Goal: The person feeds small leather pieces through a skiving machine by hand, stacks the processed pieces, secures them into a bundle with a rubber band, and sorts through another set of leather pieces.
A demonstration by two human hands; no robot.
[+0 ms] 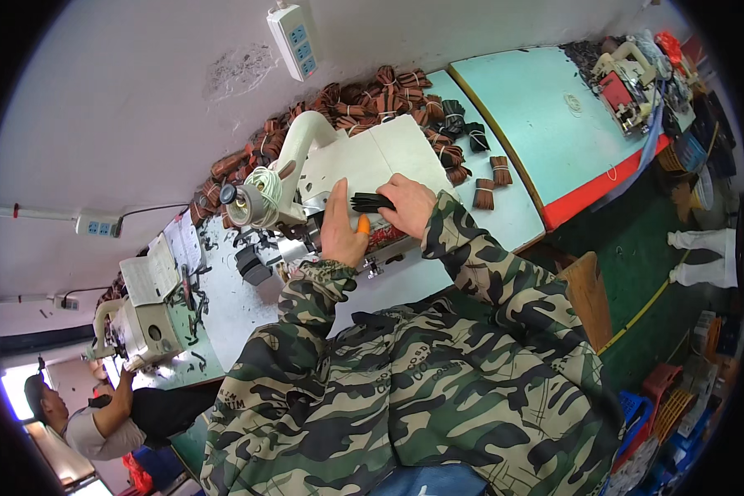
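Observation:
My right hand (409,204) grips a small stack of black strips (367,202) at its right end, with the fingers closed round it. My left hand (340,230) is open, fingers stretched out, by the free end of the stack; an orange finger cover (364,224) sits on its thumb. Both hands are over the cream sewing machine (302,142), in front of a pale board (388,157). A coil of white cord or bands (264,188) hangs around the machine's head. Close to my left hand lies a dark grey block-like stack (253,264).
Tied brown and black bundles (364,103) are heaped along the wall; a few brown bundles (484,194) lie on the table to the right. Black scraps (194,306) litter the left side. A co-worker (99,426) sits at another sewing machine (145,335). A third machine (624,91) stands far right.

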